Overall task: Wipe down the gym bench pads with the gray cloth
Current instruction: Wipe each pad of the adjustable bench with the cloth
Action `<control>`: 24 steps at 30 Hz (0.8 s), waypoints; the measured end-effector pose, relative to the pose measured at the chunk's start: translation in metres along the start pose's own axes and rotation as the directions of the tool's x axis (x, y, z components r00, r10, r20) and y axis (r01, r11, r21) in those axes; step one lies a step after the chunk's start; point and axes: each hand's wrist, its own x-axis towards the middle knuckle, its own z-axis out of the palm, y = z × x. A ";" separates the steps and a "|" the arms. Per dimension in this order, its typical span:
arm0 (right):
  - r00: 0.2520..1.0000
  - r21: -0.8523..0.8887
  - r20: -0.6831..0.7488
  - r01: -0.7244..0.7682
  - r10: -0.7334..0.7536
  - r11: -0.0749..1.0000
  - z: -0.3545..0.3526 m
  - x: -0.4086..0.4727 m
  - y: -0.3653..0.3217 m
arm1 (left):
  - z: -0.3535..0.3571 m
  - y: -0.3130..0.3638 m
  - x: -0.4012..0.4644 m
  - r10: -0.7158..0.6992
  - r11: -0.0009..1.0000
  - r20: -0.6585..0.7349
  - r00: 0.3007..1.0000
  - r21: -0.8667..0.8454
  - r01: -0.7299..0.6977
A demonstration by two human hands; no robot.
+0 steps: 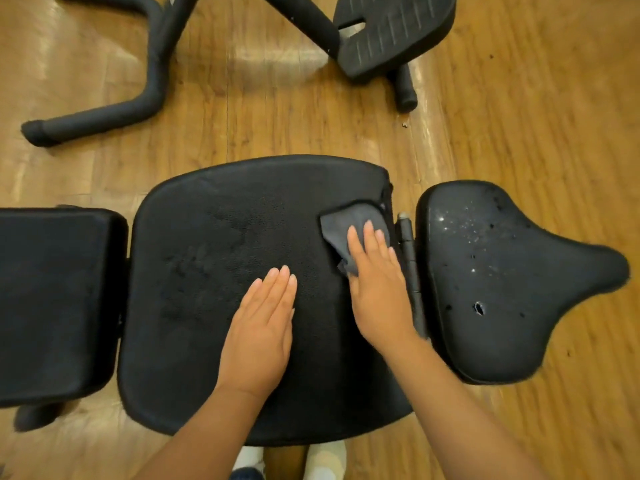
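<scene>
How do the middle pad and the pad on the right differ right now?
The middle pad is broad and rounded-rectangular; the right pad is smaller and tapers to a nose. Both hands and the gray cloth rest on the middle pad; nothing lies on the right one, which shows white specks and holes. Both are black.

Both forearms reach forward from below. The left hand (263, 327) lies flat, palm down, fingers straight and together. The right hand (375, 282) is also flat, fingers extended.

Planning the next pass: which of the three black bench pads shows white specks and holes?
The saddle-shaped black pad on the right: white specks and small holes mark its surface. The wide middle pad and the rectangular left pad show neither.
</scene>
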 end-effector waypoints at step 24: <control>0.990 0.095 -0.055 -0.128 0.134 0.987 -0.003 0.088 0.013 | 0.004 0.001 -0.001 0.002 1.000 -0.035 0.999 0.013 -0.001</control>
